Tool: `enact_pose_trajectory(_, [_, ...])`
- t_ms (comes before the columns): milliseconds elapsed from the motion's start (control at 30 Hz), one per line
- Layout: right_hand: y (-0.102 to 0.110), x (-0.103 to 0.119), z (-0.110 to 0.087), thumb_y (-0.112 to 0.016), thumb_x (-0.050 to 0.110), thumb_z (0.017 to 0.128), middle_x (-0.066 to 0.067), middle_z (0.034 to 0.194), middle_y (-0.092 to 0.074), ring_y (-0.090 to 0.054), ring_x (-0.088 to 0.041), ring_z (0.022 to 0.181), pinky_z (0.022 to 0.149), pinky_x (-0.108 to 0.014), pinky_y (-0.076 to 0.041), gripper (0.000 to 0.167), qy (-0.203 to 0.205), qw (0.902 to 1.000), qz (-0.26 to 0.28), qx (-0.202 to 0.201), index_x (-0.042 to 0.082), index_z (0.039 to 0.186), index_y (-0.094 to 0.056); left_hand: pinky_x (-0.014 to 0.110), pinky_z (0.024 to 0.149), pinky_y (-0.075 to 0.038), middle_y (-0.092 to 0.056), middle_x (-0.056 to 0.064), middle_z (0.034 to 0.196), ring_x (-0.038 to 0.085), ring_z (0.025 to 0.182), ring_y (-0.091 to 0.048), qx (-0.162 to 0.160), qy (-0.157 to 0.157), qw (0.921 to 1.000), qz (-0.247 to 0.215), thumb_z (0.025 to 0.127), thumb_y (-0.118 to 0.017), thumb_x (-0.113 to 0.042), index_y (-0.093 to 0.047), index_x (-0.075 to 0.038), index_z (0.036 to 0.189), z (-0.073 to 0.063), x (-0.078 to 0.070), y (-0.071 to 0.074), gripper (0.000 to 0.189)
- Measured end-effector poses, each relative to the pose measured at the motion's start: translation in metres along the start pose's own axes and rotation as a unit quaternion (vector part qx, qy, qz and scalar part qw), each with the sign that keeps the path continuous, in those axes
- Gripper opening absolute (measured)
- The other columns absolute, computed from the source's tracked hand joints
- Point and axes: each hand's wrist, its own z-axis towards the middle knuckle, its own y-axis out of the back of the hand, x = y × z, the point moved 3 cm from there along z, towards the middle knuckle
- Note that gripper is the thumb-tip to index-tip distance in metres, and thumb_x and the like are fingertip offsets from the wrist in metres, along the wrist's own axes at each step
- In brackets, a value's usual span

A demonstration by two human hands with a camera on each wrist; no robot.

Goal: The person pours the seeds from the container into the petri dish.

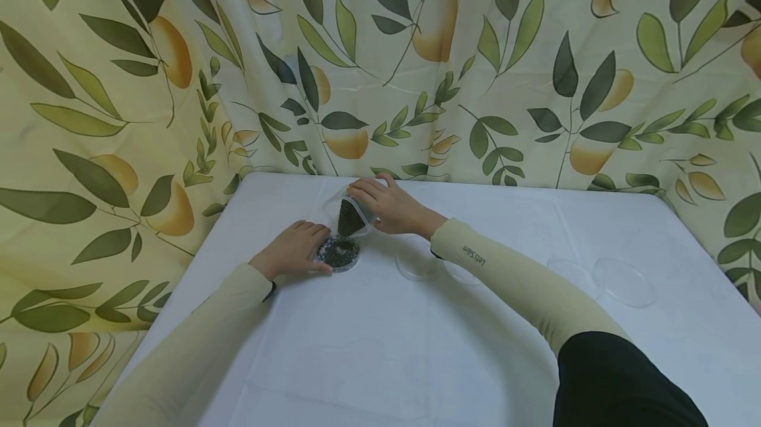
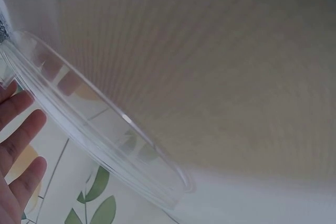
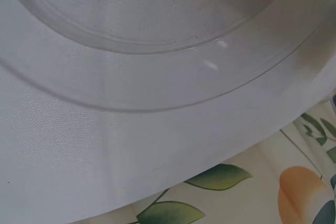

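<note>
In the head view, a round clear dish (image 1: 338, 254) with dark grains in it stands on the table. My left hand (image 1: 295, 248) holds it at its left side, thumb along the near edge and fingers toward the far edge. My right hand (image 1: 389, 205) grips a clear container (image 1: 364, 213) just above and behind the dish. That container is tilted toward the dish, with a mass of dark grains (image 1: 350, 218) inside. The left wrist view has a clear curved rim (image 2: 110, 129) close up, beside several fingers (image 2: 26, 129); whose hand, I cannot tell.
Clear round dishes (image 1: 417, 260) lie in the middle, one partly behind my right sleeve (image 1: 499, 268). More clear pieces (image 1: 624, 283) lie at the right. A clear dish rim (image 3: 147, 81) fills the right wrist view's top. The white table (image 1: 333, 361) meets a leaf-patterned curtain (image 1: 380, 103).
</note>
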Motion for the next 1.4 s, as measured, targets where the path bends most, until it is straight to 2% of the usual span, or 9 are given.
enact_pose_trajectory(400, [-0.0018, -0.0022, -0.0015, -0.082, 0.015, 0.064, -0.010, 0.134, -0.049, -0.045, -0.024, 0.127, 0.102, -0.050, -0.035, 0.082, -0.002, 1.0000, 0.004, -0.003, 0.007, 0.135, -0.042, 0.045, 0.109, -0.034, -0.053, 0.013, 0.134, 0.029, 0.125, -0.049, 0.011, 0.006, 0.9999, 0.003, 0.078, -0.057, -0.068, -0.046, -0.001, 0.135, 0.0009, 0.0011, -0.0010, 0.088])
enact_pose_trajectory(833, [-0.0014, 0.0011, 0.0033, -0.080, 0.014, 0.067, -0.010, 0.135, -0.049, -0.044, -0.025, 0.128, 0.103, -0.049, -0.034, 0.079, -0.012, 0.9998, 0.012, 0.007, 0.007, 0.136, -0.042, 0.044, 0.107, -0.036, -0.056, 0.012, 0.129, 0.028, 0.122, -0.051, 0.000, -0.002, 1.0000, 0.001, 0.077, -0.057, -0.068, -0.049, -0.002, 0.132, 0.0025, 0.0028, -0.0040, 0.086])
enact_pose_trajectory(1400, [-0.0015, -0.0002, 0.0026, -0.080, 0.013, 0.067, -0.010, 0.135, -0.048, -0.044, -0.026, 0.129, 0.103, -0.051, -0.034, 0.079, -0.022, 0.9997, 0.012, 0.007, 0.007, 0.136, -0.041, 0.046, 0.108, -0.034, -0.054, 0.013, 0.133, 0.030, 0.124, -0.049, 0.009, 0.004, 1.0000, -0.002, 0.077, -0.057, -0.068, -0.047, -0.002, 0.134, 0.0025, 0.0021, -0.0036, 0.088])
